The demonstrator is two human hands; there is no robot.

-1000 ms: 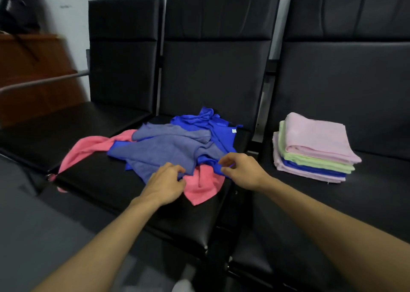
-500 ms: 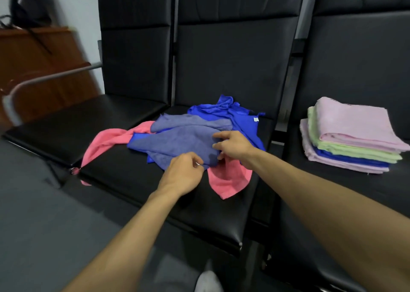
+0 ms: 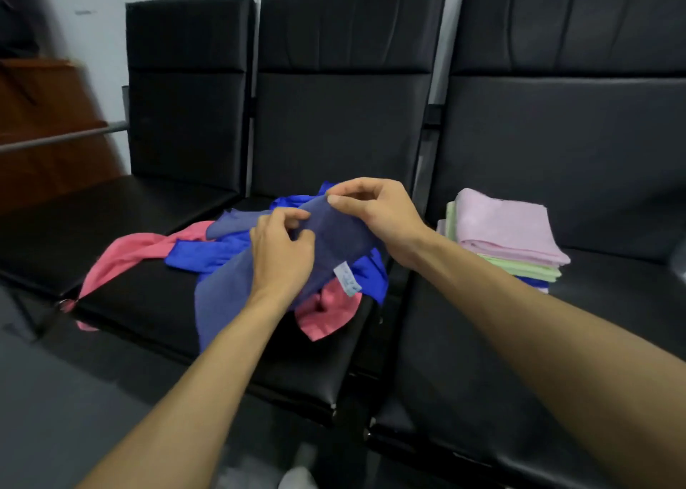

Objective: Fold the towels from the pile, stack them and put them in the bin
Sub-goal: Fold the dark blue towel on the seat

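Note:
A loose pile of towels lies on the middle black seat point(image 3: 304, 370): a grey-blue towel point(image 3: 226, 295), a bright blue towel point(image 3: 211, 253) and a pink towel point(image 3: 126, 253). Both hands have the grey-blue towel lifted off the pile. My left hand point(image 3: 282, 254) grips its edge. My right hand point(image 3: 375, 214) pinches its upper corner between thumb and fingers. A white label point(image 3: 347, 282) hangs from this towel. On the right seat sits a stack of folded towels point(image 3: 508, 236), light pink on top, green and blue below. No bin is in view.
Three black padded chairs stand in a row against a pale wall. A metal armrest point(image 3: 63, 138) juts out at the left, with a wooden cabinet point(image 3: 41, 125) behind it. The floor is dark grey. A shoe tip point(image 3: 297, 479) shows at the bottom.
Both hands have taken hold of the grey-blue towel and raised it off the pile. The right hand moved up to its corner, and the view has shifted.

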